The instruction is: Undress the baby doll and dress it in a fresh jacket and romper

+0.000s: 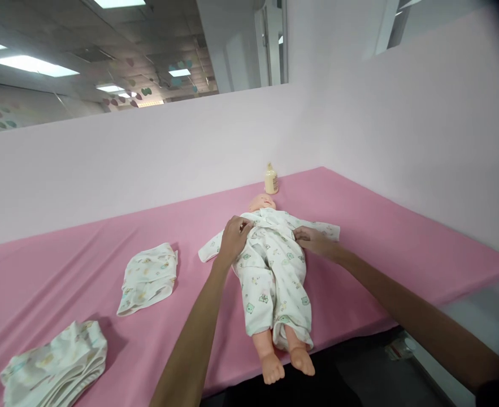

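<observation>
Where the pink-covered worktop (pixel 402 226) runs toward the far partition, a baby doll (pixel 270 265) lies on its back, head toward the wall and bare feet at the near edge. It wears a white printed romper (pixel 274 282) with sleeves spread to both sides. The left hand (pixel 233 240) rests on the garment at the doll's chest, its fingers (pixel 243 226) closed together on a fold of cloth near the collar. The right hand (pixel 312 240) lies on the opposite side of the chest, fingers (pixel 300 233) pinched on the romper's front edge. Just beyond the doll's head stands a small cream bottle (pixel 271 179), near the pale wall. To the left of the doll, apart from it, lies a folded printed garment (pixel 148 278). Further left, at the near edge, sits a stack of folded cloths (pixel 56 364) in matching print.
</observation>
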`<action>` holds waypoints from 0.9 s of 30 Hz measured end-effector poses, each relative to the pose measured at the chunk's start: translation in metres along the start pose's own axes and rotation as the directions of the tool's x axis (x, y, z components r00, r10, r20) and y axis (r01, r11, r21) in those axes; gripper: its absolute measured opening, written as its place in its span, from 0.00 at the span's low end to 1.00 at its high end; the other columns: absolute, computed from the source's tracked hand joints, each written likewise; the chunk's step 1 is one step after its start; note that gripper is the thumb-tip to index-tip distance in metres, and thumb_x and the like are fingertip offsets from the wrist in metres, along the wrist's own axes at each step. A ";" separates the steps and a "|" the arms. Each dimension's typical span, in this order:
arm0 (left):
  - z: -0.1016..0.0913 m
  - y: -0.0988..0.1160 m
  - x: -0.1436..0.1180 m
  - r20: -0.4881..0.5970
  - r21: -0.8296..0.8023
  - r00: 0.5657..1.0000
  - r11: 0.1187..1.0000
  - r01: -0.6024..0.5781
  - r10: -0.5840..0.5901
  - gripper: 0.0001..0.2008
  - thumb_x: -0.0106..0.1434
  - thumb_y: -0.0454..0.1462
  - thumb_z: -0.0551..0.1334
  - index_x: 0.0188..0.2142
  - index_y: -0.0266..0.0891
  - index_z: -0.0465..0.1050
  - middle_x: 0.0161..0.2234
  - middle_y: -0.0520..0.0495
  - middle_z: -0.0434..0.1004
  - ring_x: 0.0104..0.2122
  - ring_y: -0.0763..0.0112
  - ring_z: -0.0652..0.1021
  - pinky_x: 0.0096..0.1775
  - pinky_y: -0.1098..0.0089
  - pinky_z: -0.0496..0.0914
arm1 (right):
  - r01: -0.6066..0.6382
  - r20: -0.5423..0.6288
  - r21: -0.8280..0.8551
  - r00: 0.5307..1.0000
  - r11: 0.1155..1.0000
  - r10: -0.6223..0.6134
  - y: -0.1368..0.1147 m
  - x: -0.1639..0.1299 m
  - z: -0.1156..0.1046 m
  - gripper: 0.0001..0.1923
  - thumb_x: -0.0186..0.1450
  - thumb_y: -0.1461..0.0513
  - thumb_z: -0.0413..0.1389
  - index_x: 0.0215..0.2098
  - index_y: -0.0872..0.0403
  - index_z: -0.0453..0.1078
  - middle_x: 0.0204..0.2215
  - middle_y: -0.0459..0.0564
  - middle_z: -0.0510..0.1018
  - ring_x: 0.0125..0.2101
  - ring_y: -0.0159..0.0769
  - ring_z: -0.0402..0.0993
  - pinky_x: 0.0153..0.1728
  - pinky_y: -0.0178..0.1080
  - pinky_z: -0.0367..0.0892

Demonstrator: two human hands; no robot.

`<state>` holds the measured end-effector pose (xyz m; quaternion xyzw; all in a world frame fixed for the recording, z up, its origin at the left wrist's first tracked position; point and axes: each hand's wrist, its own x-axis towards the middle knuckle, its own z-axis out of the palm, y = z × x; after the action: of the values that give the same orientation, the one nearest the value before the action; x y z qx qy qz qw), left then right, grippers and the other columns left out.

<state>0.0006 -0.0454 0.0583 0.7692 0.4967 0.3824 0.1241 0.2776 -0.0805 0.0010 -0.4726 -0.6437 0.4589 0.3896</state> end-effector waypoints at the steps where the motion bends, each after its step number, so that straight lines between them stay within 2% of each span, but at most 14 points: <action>1: 0.000 -0.002 0.005 0.014 0.005 1.000 1.000 0.004 -0.004 0.11 0.68 0.42 0.56 0.33 0.39 0.72 0.39 0.45 0.73 0.42 0.66 0.72 0.45 0.68 0.66 | 0.010 0.005 0.038 1.000 0.999 -0.011 0.003 0.000 0.001 0.13 0.60 0.64 0.58 0.45 0.50 0.72 0.44 0.50 0.79 0.46 0.38 0.75 0.48 0.43 0.68; 4: -0.003 0.000 0.019 0.128 0.058 0.989 0.996 0.067 -0.074 0.15 0.68 0.43 0.54 0.28 0.39 0.66 0.34 0.46 0.70 0.37 0.67 0.70 0.40 0.69 0.65 | 0.069 0.018 0.093 0.997 0.993 -0.071 0.008 -0.001 0.003 0.15 0.61 0.64 0.58 0.47 0.50 0.71 0.46 0.50 0.78 0.48 0.38 0.74 0.51 0.44 0.67; 6: -0.005 0.004 0.027 0.215 0.081 0.962 0.985 0.152 -0.167 0.17 0.69 0.46 0.51 0.27 0.39 0.62 0.29 0.49 0.68 0.32 0.69 0.68 0.35 0.70 0.63 | 0.096 0.029 0.102 0.995 0.990 -0.100 0.009 -0.002 0.003 0.16 0.61 0.65 0.57 0.47 0.50 0.70 0.45 0.50 0.77 0.47 0.37 0.74 0.50 0.44 0.67; 9: -0.007 0.010 0.033 0.268 0.088 0.932 0.969 0.231 -0.246 0.15 0.68 0.46 0.52 0.30 0.40 0.61 0.29 0.51 0.68 0.29 0.71 0.67 0.32 0.71 0.60 | 0.085 0.051 0.123 0.994 0.989 -0.092 0.010 -0.002 0.002 0.17 0.60 0.66 0.57 0.48 0.50 0.69 0.42 0.49 0.76 0.43 0.36 0.74 0.47 0.43 0.68; 12: -0.010 0.013 0.037 0.285 0.156 0.927 0.966 0.206 -0.243 0.12 0.67 0.44 0.54 0.31 0.40 0.63 0.32 0.50 0.71 0.32 0.69 0.70 0.33 0.70 0.61 | 0.086 0.079 0.116 0.992 0.990 -0.096 0.012 0.001 0.002 0.13 0.60 0.64 0.57 0.44 0.52 0.68 0.38 0.47 0.75 0.40 0.34 0.72 0.44 0.41 0.67; 15: -0.014 0.016 0.039 0.300 0.270 0.926 0.951 0.148 -0.229 0.10 0.67 0.44 0.54 0.34 0.41 0.66 0.34 0.49 0.75 0.35 0.65 0.72 0.36 0.68 0.62 | 0.128 0.014 -0.005 0.992 0.992 -0.128 0.013 0.004 0.006 0.09 0.59 0.62 0.58 0.38 0.53 0.67 0.32 0.45 0.73 0.33 0.33 0.69 0.36 0.38 0.65; 17: -0.017 0.024 0.037 0.304 0.383 0.929 0.920 0.084 -0.211 0.10 0.68 0.43 0.54 0.34 0.41 0.67 0.35 0.47 0.76 0.38 0.61 0.73 0.40 0.64 0.63 | 0.116 -0.078 -0.118 0.989 0.986 -0.126 0.012 0.006 0.010 0.07 0.57 0.63 0.58 0.34 0.52 0.67 0.28 0.43 0.71 0.29 0.32 0.66 0.31 0.37 0.63; 19: -0.017 0.040 0.030 0.259 0.495 0.954 0.869 0.001 -0.149 0.09 0.68 0.40 0.52 0.36 0.40 0.68 0.39 0.43 0.77 0.42 0.55 0.72 0.44 0.59 0.62 | 0.073 -0.117 -0.132 0.989 0.989 -0.089 0.009 0.006 0.013 0.05 0.55 0.64 0.58 0.30 0.52 0.67 0.27 0.43 0.71 0.28 0.32 0.65 0.30 0.37 0.62; 21: -0.013 0.065 0.016 0.214 0.551 0.977 0.827 -0.114 -0.008 0.10 0.69 0.37 0.51 0.39 0.38 0.70 0.43 0.39 0.75 0.46 0.52 0.71 0.47 0.56 0.62 | -0.028 -0.080 0.030 0.996 0.999 0.030 0.004 0.003 0.015 0.03 0.56 0.64 0.58 0.27 0.52 0.67 0.28 0.46 0.74 0.31 0.35 0.69 0.33 0.39 0.65; 22: -0.008 0.079 0.008 0.237 0.533 0.968 0.821 -0.202 0.085 0.12 0.70 0.37 0.50 0.42 0.39 0.70 0.45 0.39 0.75 0.47 0.52 0.71 0.48 0.56 0.62 | -0.100 -0.051 0.156 0.993 0.983 0.109 0.002 0.001 0.015 0.03 0.57 0.63 0.58 0.26 0.52 0.68 0.29 0.48 0.76 0.32 0.37 0.71 0.35 0.41 0.67; 24: 0.004 0.105 -0.007 0.386 0.441 0.889 0.798 -0.411 0.245 0.13 0.71 0.38 0.49 0.46 0.39 0.71 0.47 0.40 0.74 0.48 0.55 0.72 0.50 0.58 0.63 | -0.216 -0.032 0.421 0.967 0.881 0.252 -0.002 -0.002 0.017 0.05 0.58 0.63 0.58 0.25 0.52 0.69 0.30 0.50 0.78 0.35 0.39 0.74 0.40 0.43 0.70; 25: 0.011 0.116 -0.012 0.468 0.416 0.837 0.765 -0.491 0.283 0.13 0.71 0.38 0.50 0.47 0.39 0.71 0.46 0.40 0.75 0.48 0.56 0.73 0.49 0.58 0.64 | -0.221 -0.059 0.534 0.953 0.816 0.296 -0.003 -0.003 0.018 0.04 0.59 0.63 0.58 0.25 0.52 0.69 0.30 0.51 0.78 0.36 0.40 0.75 0.42 0.43 0.71; 27: 0.026 0.130 -0.016 0.598 0.433 0.756 0.686 -0.585 0.267 0.13 0.70 0.35 0.51 0.46 0.37 0.72 0.44 0.39 0.75 0.46 0.55 0.73 0.47 0.58 0.65 | -0.146 -0.148 0.676 0.933 0.722 0.327 -0.004 -0.002 0.024 0.03 0.59 0.64 0.57 0.27 0.51 0.69 0.30 0.50 0.78 0.39 0.40 0.75 0.44 0.42 0.71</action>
<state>0.1027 -0.1155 0.1074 0.9344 0.3417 0.0172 -0.0988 0.2549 -0.0883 -0.0019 -0.4403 -0.3196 0.6356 0.5478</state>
